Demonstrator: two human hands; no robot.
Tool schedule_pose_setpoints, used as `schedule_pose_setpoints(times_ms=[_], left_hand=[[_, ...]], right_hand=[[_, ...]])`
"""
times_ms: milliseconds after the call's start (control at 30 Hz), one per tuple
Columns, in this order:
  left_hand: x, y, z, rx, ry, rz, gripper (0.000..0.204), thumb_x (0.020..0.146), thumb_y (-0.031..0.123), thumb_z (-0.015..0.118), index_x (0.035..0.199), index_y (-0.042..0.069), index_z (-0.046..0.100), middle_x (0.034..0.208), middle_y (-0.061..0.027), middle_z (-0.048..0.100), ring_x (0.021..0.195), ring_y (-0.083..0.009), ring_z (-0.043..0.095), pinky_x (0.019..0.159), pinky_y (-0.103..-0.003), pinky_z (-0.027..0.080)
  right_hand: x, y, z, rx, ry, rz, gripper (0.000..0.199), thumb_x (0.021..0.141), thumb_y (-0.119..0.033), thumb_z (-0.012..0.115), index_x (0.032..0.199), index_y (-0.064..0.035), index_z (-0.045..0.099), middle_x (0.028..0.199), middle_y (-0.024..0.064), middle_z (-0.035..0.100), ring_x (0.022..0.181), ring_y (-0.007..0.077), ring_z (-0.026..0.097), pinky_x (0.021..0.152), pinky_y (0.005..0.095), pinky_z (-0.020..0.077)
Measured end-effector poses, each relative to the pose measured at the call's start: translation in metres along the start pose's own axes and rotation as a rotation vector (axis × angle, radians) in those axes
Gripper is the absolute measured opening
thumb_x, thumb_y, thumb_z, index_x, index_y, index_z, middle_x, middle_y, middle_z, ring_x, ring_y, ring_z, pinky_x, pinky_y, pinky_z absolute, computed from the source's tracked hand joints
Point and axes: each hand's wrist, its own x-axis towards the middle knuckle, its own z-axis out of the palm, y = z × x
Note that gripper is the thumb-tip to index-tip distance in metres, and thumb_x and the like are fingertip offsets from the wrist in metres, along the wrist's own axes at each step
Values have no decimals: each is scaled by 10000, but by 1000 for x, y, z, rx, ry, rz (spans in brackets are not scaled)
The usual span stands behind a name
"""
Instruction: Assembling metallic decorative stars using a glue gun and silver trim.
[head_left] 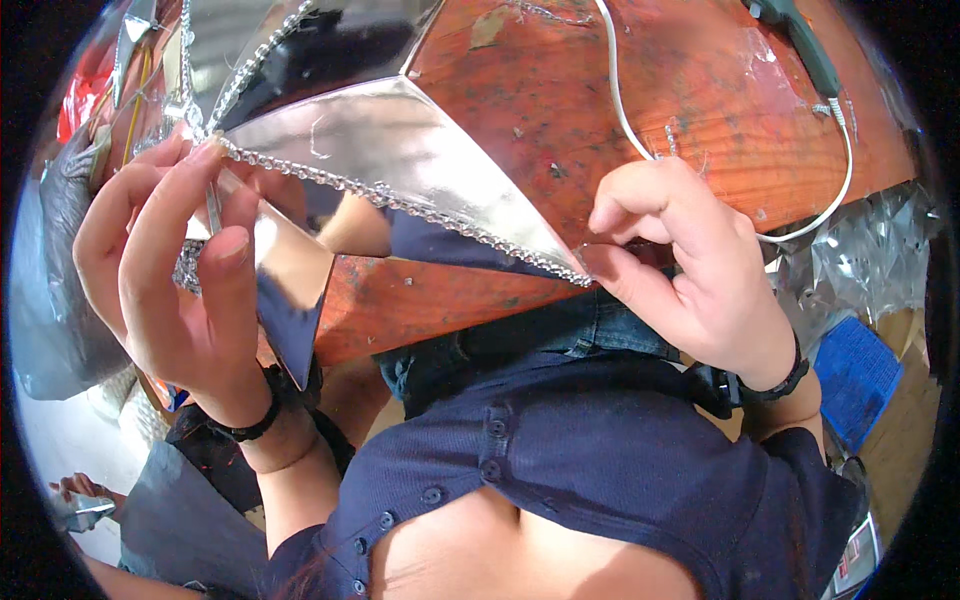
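A faceted mirror piece [385, 150] made of shiny triangular panels lies on a reddish wooden table [640, 90]. A string of small clear rhinestones [400, 200] runs along the edge of one panel. My left hand [170, 270] grips the left corner of the mirror piece, thumb on a lower panel and fingers over the rhinestone trim. My right hand [680, 265] pinches the pointed right tip of the panel, where the rhinestone string ends, at the table's near edge.
A white cable [625, 110] loops across the table to a green glue gun [800, 45] at the back right. Crumpled clear plastic [860, 250] and a blue box [855, 375] lie at the right. Another person's hand [80, 495] shows at lower left.
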Motion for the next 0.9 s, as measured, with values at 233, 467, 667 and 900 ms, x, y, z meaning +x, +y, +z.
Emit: schedule_pose_setpoints(times_ms=[233, 467, 667, 900], left_hand=[[0, 2, -2, 22, -40, -17, 280, 801, 98, 715, 1059, 6, 657, 1019, -134, 559, 924, -277, 614, 781, -347, 521], [-1, 0, -4, 38, -53, -3, 280, 803, 97, 712, 1061, 7, 652, 1028, -132, 564, 926, -278, 616, 789, -350, 522], [0, -1, -3, 44, -51, 8, 283, 807, 98, 706, 1069, 10, 646, 1029, -138, 567, 927, -279, 619, 789, -350, 522], [5, 1, -5, 139, -103, 46, 267, 848, 150, 674, 1061, -7, 640, 1026, -149, 562, 949, -278, 609, 787, -340, 528]], right_hand=[[5, 4, 1, 41, 11, -13, 293, 780, 97, 649, 1010, -11, 504, 873, 57, 571, 745, 87, 615, 662, 207, 463], [8, 3, 1, 65, -7, 23, 310, 766, 119, 619, 1017, -13, 494, 862, 60, 578, 758, 94, 620, 675, 208, 468], [12, 2, -1, 55, 24, 20, 291, 733, 118, 623, 980, -6, 534, 872, 87, 600, 805, 130, 617, 700, 246, 492], [24, 26, -11, -329, 158, -411, 323, 615, 37, 708, 921, 16, 607, 934, 146, 604, 821, 318, 604, 741, 359, 500]])
